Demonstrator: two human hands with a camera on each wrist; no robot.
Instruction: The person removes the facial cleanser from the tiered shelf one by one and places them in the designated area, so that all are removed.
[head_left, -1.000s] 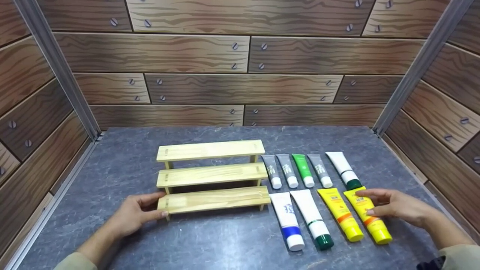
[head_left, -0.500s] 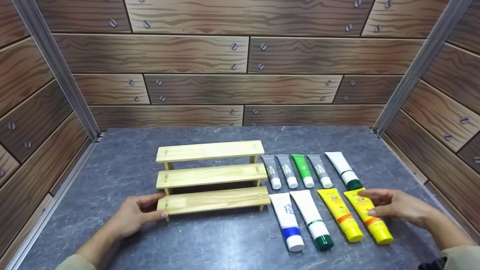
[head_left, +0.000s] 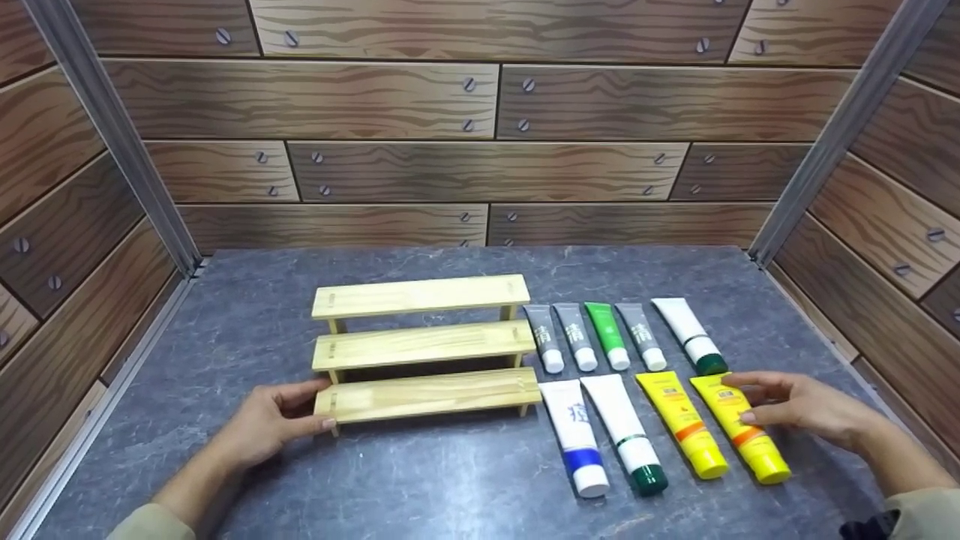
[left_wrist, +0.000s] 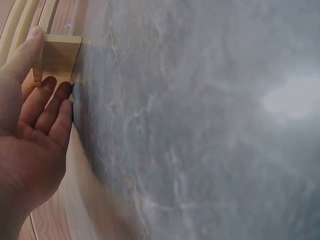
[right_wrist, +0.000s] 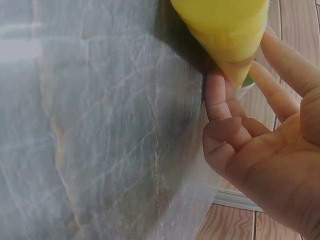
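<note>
A three-step display stand (head_left: pixel 427 396) of pale wood stands left of centre in the head view. My left hand (head_left: pixel 259 426) holds the left end of its lowest step, thumb at the front corner and index finger behind. In the left wrist view the thumb (left_wrist: pixel 30 52) lies against the board's end, with the other fingers loosely bent below. At right, my right hand (head_left: pixel 814 411) rests by the outermost yellow squeeze tube (head_left: pixel 739 427). Its index finger and thumb touch the tube's side, and the remaining fingers bend loosely beneath the palm in the right wrist view.
Left of that tube lie another yellow tube (head_left: pixel 682 424), a white tube with a green cap (head_left: pixel 624 435) and a white-and-blue tube (head_left: pixel 575 435). Behind them are small grey tubes (head_left: pixel 575 337), a green tube (head_left: pixel 607 335) and another white tube (head_left: pixel 688 335). Wood-patterned walls (head_left: pixel 480 169) enclose the table.
The head view has tilted slightly, so everything sits a little higher in it. Both hands keep their places at the stand and the yellow tube.
</note>
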